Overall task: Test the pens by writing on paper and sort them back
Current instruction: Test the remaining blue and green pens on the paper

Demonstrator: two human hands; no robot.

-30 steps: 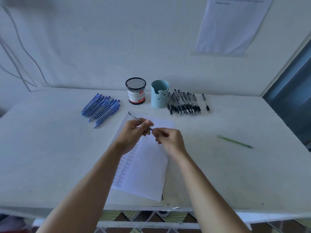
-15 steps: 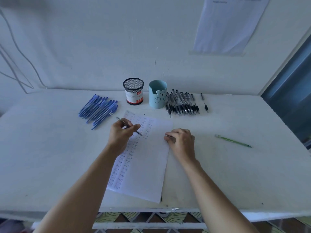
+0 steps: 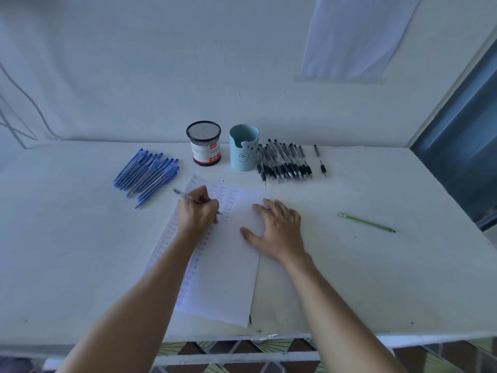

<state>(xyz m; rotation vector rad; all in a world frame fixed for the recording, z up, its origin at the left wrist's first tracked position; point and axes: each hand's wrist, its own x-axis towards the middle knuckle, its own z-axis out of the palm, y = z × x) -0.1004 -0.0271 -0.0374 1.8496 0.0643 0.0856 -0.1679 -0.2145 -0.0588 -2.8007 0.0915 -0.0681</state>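
A sheet of paper (image 3: 231, 278) lies on the white worktop (image 3: 67, 251), its left part filled with columns of the handwritten word "test". The left grip (image 3: 199, 211) holds a clear-barrelled pen (image 3: 188, 197) over the paper's upper part, fingers curled round it, tip down at the sheet. The right grip (image 3: 279, 230) rests flat on the paper's right edge, fingers spread. Left of the paper's top lies a heap of blue pens (image 3: 146, 176). Beyond the paper stand a black mesh cup (image 3: 203, 143) and a teal cup (image 3: 243, 148), side by side. Beyond the paper's top right corner lies a bundle of black pens (image 3: 283, 164). Well right of the paper lies a green pen (image 3: 365, 222).
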